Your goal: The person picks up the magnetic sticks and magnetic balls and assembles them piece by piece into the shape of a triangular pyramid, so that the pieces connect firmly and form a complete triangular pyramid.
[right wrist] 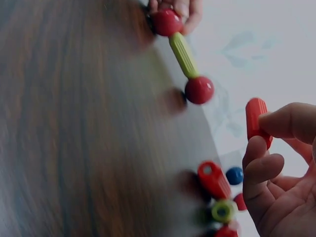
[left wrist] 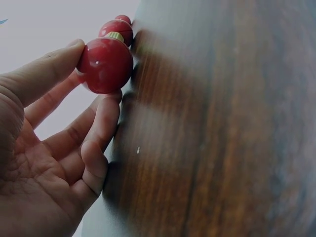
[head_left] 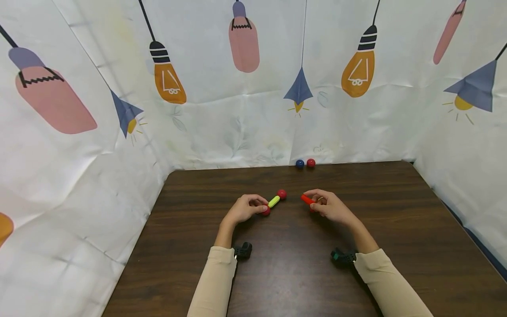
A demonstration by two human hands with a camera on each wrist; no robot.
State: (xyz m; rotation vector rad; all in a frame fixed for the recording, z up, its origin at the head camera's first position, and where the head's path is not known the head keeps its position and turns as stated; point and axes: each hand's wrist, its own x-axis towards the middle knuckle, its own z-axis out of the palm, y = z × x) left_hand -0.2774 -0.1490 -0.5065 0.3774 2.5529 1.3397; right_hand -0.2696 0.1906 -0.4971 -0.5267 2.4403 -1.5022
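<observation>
My left hand (head_left: 248, 208) pinches a glossy red ball (left wrist: 106, 65) between thumb and fingers, low over the table. A ridged yellow-green rod (head_left: 274, 201) joins that ball to a second red ball (head_left: 281, 194) at its far end. To the right, my right hand (head_left: 330, 206) holds a short ridged red rod (right wrist: 256, 121) between thumb and fingertips, apart from the joined piece. Beyond the right hand, its wrist view shows another red rod (right wrist: 213, 178) with a hole in its end and a yellow-green piece (right wrist: 223, 211) seen end-on.
A blue ball (head_left: 299, 164) and a red ball (head_left: 310, 163) sit side by side at the back edge of the dark wooden table (head_left: 277, 273). White cloth (head_left: 245, 127) printed with lamps hangs behind and along both sides.
</observation>
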